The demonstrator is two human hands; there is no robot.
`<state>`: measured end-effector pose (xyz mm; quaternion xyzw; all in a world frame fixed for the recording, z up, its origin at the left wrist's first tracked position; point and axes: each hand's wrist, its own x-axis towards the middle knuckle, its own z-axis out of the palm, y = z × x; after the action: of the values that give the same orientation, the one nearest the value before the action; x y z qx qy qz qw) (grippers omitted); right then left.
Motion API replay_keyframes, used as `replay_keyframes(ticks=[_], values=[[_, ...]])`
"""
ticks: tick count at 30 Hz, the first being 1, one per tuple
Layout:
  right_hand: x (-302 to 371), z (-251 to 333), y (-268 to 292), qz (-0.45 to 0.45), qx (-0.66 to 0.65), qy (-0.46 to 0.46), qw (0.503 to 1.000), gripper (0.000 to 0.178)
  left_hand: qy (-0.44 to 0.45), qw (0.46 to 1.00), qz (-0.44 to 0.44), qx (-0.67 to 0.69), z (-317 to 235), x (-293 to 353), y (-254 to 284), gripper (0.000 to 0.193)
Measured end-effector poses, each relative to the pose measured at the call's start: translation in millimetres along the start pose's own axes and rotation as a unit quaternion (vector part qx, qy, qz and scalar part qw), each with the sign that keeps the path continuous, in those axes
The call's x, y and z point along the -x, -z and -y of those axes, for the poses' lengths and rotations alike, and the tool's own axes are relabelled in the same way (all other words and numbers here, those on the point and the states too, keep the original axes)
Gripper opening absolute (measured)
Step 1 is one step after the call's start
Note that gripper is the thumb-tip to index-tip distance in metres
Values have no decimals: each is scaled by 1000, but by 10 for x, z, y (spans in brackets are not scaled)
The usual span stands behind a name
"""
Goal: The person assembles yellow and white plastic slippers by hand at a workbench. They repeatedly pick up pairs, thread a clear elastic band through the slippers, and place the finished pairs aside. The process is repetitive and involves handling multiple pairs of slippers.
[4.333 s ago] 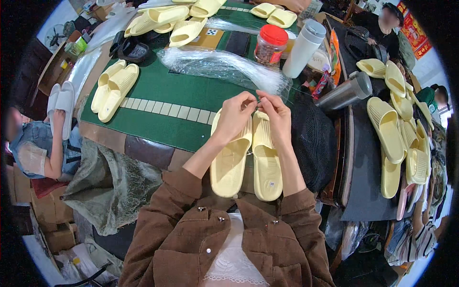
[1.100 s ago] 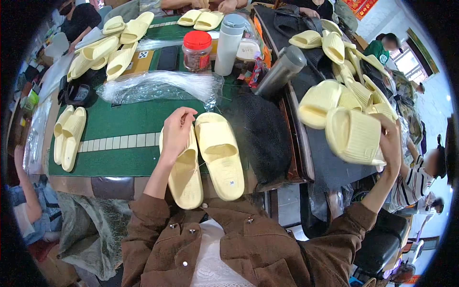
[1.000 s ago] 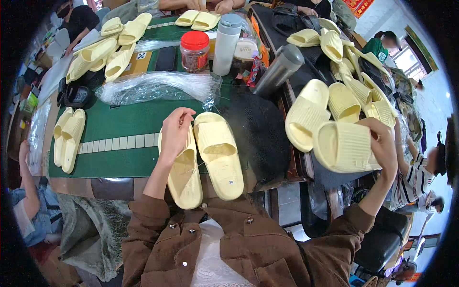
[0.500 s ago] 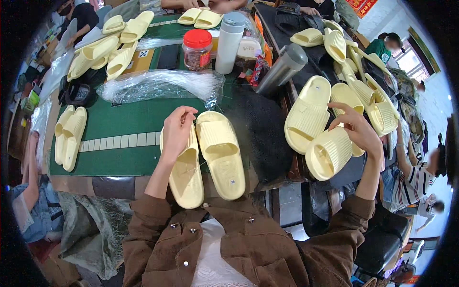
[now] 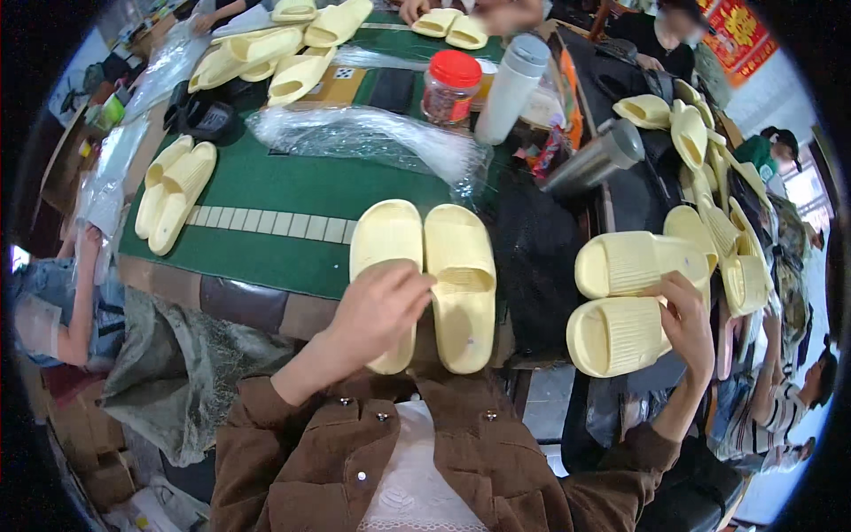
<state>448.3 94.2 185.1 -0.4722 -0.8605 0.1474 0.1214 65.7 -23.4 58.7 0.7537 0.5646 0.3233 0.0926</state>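
Note:
A pair of pale yellow slippers lies before me on the table, a left slipper (image 5: 386, 232) and a right slipper (image 5: 464, 321). Over the left one is my left hand (image 5: 377, 306), its fingers pinched near the gap between the two; whatever they hold is too small to make out. To the right, an upper slipper (image 5: 625, 263) and a lower slipper (image 5: 612, 340) lie side by side with their toes pointing left. My right hand (image 5: 687, 321) has its fingers closed at the inner edge of the lower one, partly hiding its heel.
Clear plastic strands (image 5: 372, 137) lie across the green mat (image 5: 292, 182). Behind them stand a red-lidded jar (image 5: 450, 87), a white bottle (image 5: 512, 90) and a tilted steel tumbler (image 5: 596, 158). Another slipper pair (image 5: 177, 191) rests at left; more slippers are piled at both far sides.
The two right-hand slippers have been turned and brought side by side, with my right hand now lower at them. My left hand has moved down to the middle pair's gap. The whole view has shifted.

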Motion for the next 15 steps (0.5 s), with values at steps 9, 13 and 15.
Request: replay_keyframes(ticks=[9,13,15], values=[[153,272,-238,-148,21,-36,988,23,-1,987,18,-157,61,205,-420,45],[205,-97,-356,-214,54,-63,973,23,20,987,-18,-161,308,252,-228,27],[249,-147,-373,-212,43,-104,971,22,67,980,-25,-186,466,311,-51,23]])
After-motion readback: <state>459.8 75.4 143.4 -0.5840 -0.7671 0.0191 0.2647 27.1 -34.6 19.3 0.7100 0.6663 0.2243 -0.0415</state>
